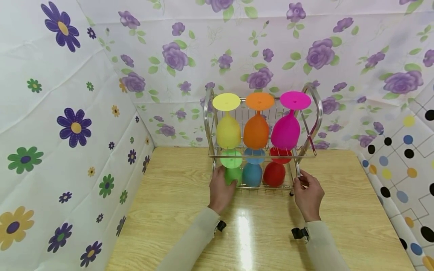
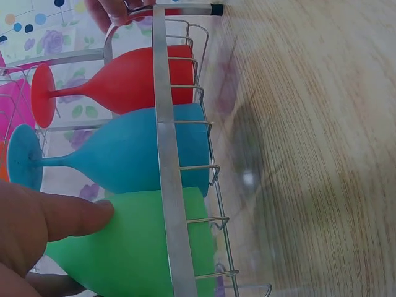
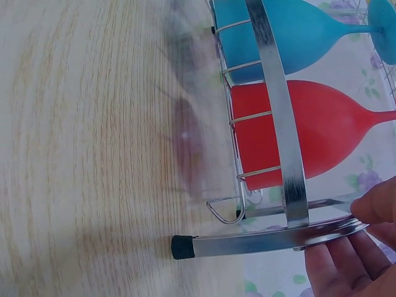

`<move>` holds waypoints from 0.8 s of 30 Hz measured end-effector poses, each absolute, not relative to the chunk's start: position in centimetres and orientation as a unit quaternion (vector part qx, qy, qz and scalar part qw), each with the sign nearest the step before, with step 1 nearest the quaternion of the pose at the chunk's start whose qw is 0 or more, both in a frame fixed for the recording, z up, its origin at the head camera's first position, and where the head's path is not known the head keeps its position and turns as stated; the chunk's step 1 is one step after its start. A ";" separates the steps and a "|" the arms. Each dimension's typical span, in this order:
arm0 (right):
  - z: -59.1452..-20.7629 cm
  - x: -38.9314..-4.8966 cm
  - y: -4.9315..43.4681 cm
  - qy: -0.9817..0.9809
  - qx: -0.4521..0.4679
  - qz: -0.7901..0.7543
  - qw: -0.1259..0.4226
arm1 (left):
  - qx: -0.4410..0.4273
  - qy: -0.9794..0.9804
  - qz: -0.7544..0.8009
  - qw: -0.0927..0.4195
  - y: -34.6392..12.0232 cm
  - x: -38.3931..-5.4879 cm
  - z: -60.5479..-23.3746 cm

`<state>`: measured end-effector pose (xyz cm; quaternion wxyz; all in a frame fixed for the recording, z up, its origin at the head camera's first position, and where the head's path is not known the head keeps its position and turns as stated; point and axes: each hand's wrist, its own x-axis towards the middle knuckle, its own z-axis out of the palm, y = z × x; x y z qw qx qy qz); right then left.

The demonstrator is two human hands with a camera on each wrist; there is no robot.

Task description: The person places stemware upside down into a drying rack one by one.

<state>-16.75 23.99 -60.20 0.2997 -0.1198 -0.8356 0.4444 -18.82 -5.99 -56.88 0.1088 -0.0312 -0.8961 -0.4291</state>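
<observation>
A two-tier metal dish rack (image 1: pixel 262 156) holds upside-down plastic goblets. My left hand (image 1: pixel 222 190) grips the bowl of the green goblet (image 2: pixel 136 244) at the left of the lower tier, its thumb across the bowl. Beside it stand the blue goblet (image 1: pixel 252 174) and the red goblet (image 3: pixel 297 133). The right hand (image 1: pixel 308 194) pinches the rack's front right leg (image 3: pixel 272 240) between thumb and fingers. On the upper tier are a yellow goblet (image 1: pixel 228 131), an orange goblet (image 1: pixel 256 131) and a magenta goblet (image 1: pixel 286 131).
The rack stands on a wood-grain table (image 1: pixel 176 180), near its back edge. Behind it hangs a cloth with purple roses (image 1: pixel 174 56). Patterned cloths also line the left side (image 1: pixel 74 158) and the right side (image 1: pixel 400 180).
</observation>
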 end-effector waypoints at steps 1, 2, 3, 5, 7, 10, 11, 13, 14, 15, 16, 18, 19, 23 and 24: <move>-60.2 -16.7 24.0 -0.837 -0.121 0.443 0.299 | -0.029 -0.900 -0.422 0.106 -6.0 -18.9 -56.9; -60.2 -16.7 24.0 -0.837 -0.121 0.442 0.299 | -0.028 -0.903 -0.416 0.102 -6.0 -19.0 -57.0; -60.2 -16.7 24.0 -0.838 -0.121 0.441 0.298 | -0.025 -0.906 -0.410 0.098 -6.0 -19.0 -57.1; -60.2 -16.7 24.0 -0.839 -0.124 0.441 0.295 | -0.026 -0.911 -0.401 0.095 -6.0 -19.2 -57.2; -60.2 -16.7 24.0 -0.840 -0.123 0.439 0.295 | -0.029 -0.914 -0.395 0.094 -6.0 -19.3 -57.3; -60.2 -16.7 24.0 -0.841 -0.118 0.438 0.296 | -0.037 -0.917 -0.386 0.096 -5.9 -19.5 -57.3; -60.2 -16.7 24.1 -0.841 -0.116 0.437 0.296 | -0.038 -0.917 -0.384 0.097 -5.9 -19.6 -57.3; -60.3 -16.6 24.2 -0.841 -0.113 0.438 0.297 | -0.039 -0.919 -0.382 0.094 -5.8 -19.7 -57.3; -60.3 -16.6 24.2 -0.841 -0.113 0.439 0.296 | -0.038 -0.919 -0.381 0.093 -5.8 -19.7 -57.3; -60.3 -16.6 24.3 -0.841 -0.113 0.440 0.294 | -0.037 -0.919 -0.381 0.091 -5.8 -19.8 -57.3; -60.4 -16.6 24.3 -0.842 -0.112 0.440 0.292 | -0.037 -0.920 -0.379 0.092 -5.7 -19.8 -57.3; -60.4 -16.6 24.4 -0.846 -0.110 0.438 0.284 | -0.038 -0.922 -0.373 0.094 -5.7 -19.8 -57.4; -60.4 -16.6 24.5 -0.849 -0.107 0.436 0.280 | -0.039 -0.924 -0.367 0.097 -5.8 -19.8 -57.5; -59.9 -16.7 24.9 -0.867 -0.087 0.418 0.258 | -0.044 -0.929 -0.350 0.111 -5.8 -19.7 -57.7; -59.8 -16.7 25.0 -0.872 -0.082 0.413 0.251 | -0.044 -0.930 -0.347 0.114 -5.8 -19.7 -57.8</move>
